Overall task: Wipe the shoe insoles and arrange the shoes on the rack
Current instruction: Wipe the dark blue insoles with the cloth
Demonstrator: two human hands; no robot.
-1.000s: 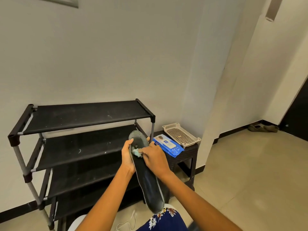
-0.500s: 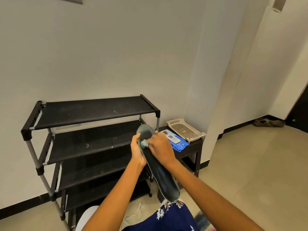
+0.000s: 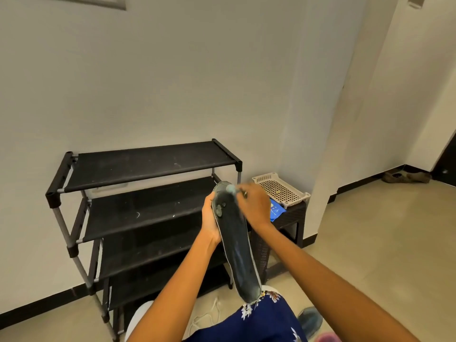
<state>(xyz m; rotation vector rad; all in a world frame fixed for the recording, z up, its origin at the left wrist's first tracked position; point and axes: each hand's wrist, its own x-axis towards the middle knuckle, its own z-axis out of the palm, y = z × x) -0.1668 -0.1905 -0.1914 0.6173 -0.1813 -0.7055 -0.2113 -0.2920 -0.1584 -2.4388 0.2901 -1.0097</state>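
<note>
Here the insole (image 3: 234,243) is gripped by the left hand (image 3: 209,218) while a wipe (image 3: 231,188), pinched in the right hand (image 3: 254,206), is best drawn firmly heelward.

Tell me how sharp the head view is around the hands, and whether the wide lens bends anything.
Head view: right hand and wipe smear with motion blur; insole and left hand stay fairly sharp; wall edges bow near the frame's right side.

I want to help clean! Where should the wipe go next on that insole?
Probably back down toward the near end: the right hand pinches the wipe at the insole's far tip, while the left hand holds it.
</note>
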